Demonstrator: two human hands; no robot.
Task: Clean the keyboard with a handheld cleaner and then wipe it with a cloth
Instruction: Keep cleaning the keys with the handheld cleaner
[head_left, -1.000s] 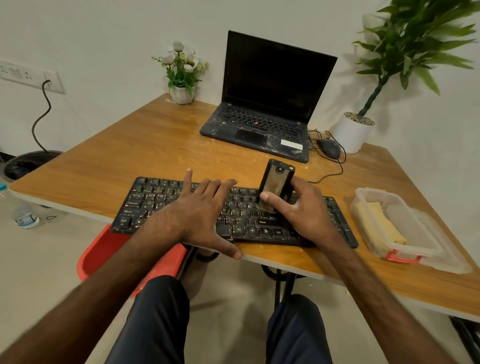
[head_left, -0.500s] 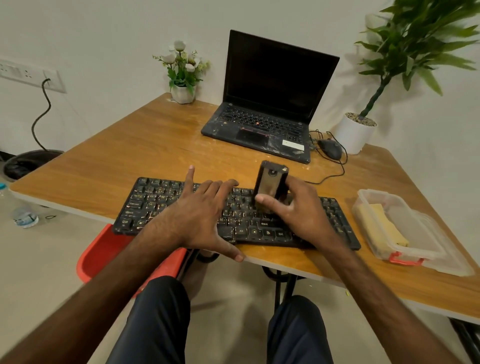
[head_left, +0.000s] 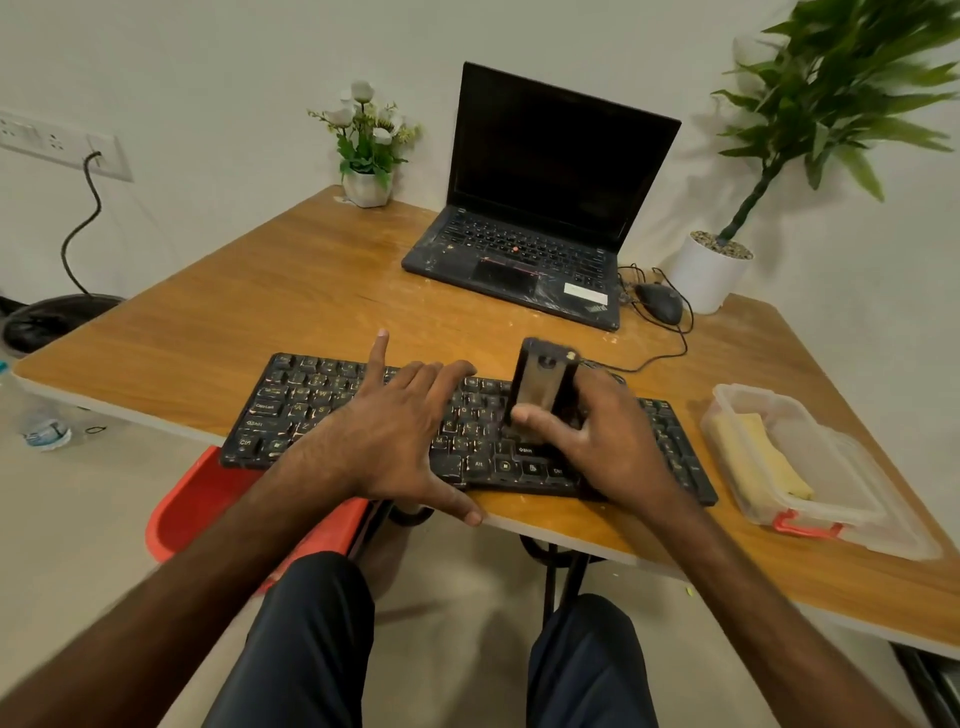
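Head view. Black keyboard (head_left: 311, 410) at the front edge of the wooden table (head_left: 249, 301), long axis running left to right along that edge, right end a little nearer the viewer.

Left hand (head_left: 395, 431) laid flat on the middle keys, fingers straight and spread, one finger reaching past the far edge of the board, thumb stretched out over the near edge. Holding nothing.

Right hand (head_left: 608, 441) curled round the handheld cleaner (head_left: 540, 387), thumb across its near face, fingers wrapped behind. Cleaner dark, slab-shaped, somewhat blurred. Standing on end on the keys right of centre, long axis close to upright, top tipped slightly away toward the laptop (head_left: 540, 208), lower end down among the keys and partly hidden by the thumb. Round spot near the top of the facing side.

Near the keyboard's right end, a clear plastic container (head_left: 852, 519) with a red clasp, yellow cloth (head_left: 753, 457) lying inside, long side pointing away from the viewer.

Further back: laptop open with a dark screen, black mouse (head_left: 660, 302) just beside it on its cable, small white pot of flowers (head_left: 366, 150) at the far corner, leafy plant in a white pot (head_left: 709, 275) at the far right. Red seat (head_left: 202, 509) below the table's front edge.
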